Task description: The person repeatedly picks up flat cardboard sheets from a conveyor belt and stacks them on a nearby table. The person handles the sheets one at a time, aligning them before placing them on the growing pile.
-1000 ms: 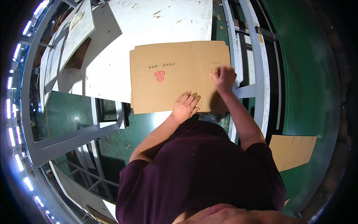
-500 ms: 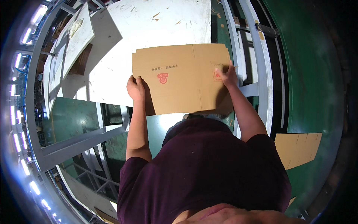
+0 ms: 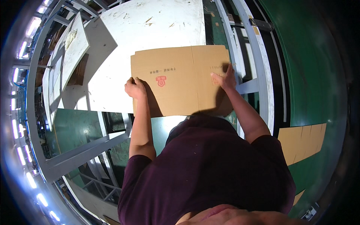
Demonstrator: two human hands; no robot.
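A flat, folded cardboard box of brown board with red and dark printing lies level in front of my body, over the near part of the white table. My left hand grips its left edge, thumb on top and the other fingers curled round the side. At the right edge my right hand has hold of it, with the thumb spread across the printed face. The fingers beneath the board are hidden. A crease runs from the far edge to the near edge, right of the middle.
The white tabletop carries small brown scraps. A tilted white panel stands at the left above brown wooden blocks. Grey metal rails run along the right. Another slotted cardboard sheet lies on the green surface at right.
The view has shifted slightly, so the table sits a little further left. Both hands keep hold of the cardboard box, and the right thumb lies further left on its print.
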